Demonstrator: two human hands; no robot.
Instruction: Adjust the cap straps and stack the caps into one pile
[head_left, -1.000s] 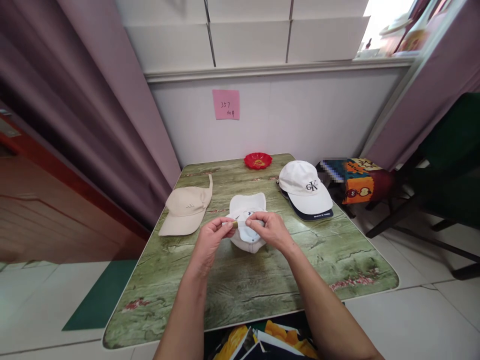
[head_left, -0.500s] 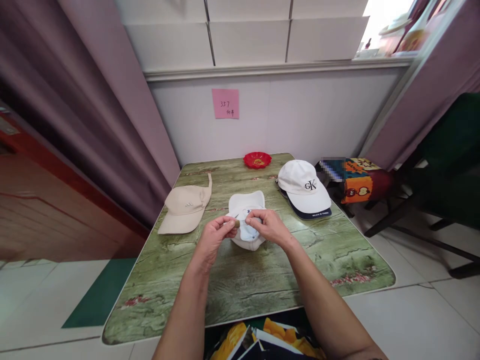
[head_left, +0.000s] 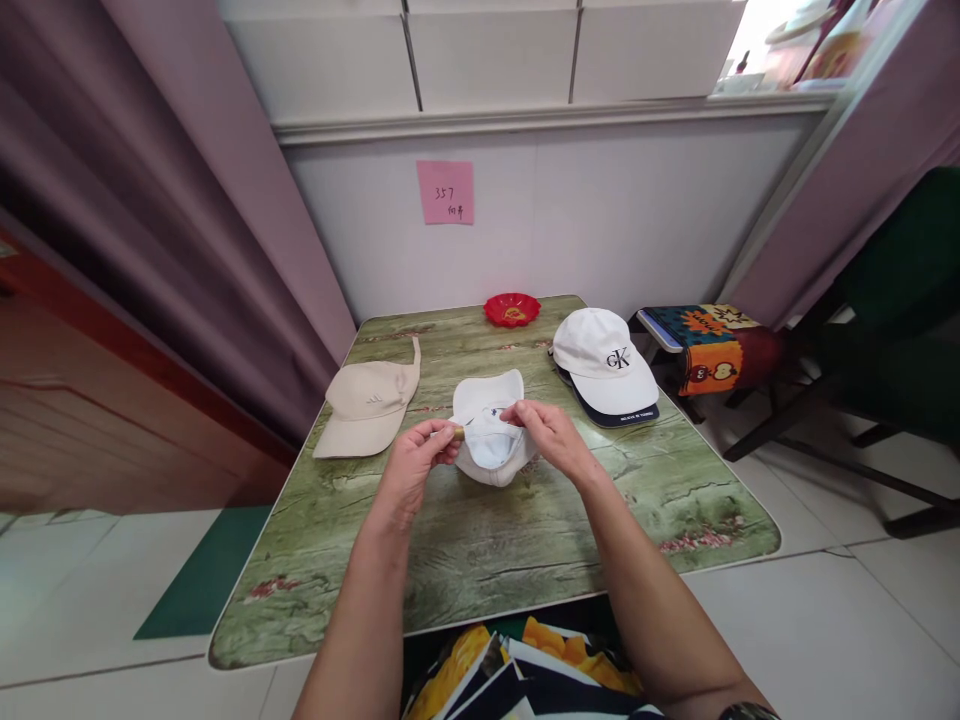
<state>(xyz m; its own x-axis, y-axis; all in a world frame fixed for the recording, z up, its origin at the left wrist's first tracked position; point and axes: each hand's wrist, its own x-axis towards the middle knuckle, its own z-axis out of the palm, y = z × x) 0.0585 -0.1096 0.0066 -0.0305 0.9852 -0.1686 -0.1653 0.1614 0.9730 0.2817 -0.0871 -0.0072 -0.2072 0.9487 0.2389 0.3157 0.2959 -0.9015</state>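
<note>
Mid-desk (head_left: 510, 560), btwn a beige cap (head_left: 367, 400) on the person's left and a white cap (head_left: 600, 345) w/ dark lettering on their right, sits a small off-white cap (head_left: 498, 475), brim pointing away from the person, w/ 2 bare hands over it. From where I stand, the L hand (head_left: 415, 458) has its fingers pinched on a little brass-toned piece (head_left: 459, 433) at the near end of the strap area; the R hand (head_left: 553, 437) has its fingertips at the opposite side of the opening, but I can't tell if they grip the fabric or just touch it. For fiddly work like this, I'd say a firm L pinch on the metal, light R pressure & both sides held level would be best, so nothing twists or slips; too hard a pull could drag the whole cap, as it's light. Looks-wise it's soft cloth, pale w/ a bluish area showing in the opening, a tiny dark-blue mark near the brim, & a rounded crown; finer stitching's too small to read. The white cap lies on a navy-brimmed cap (head_left: 622, 418), & a red scalloped dish (head_left: 512, 310) is at the far edge, nr the wall.
</note>
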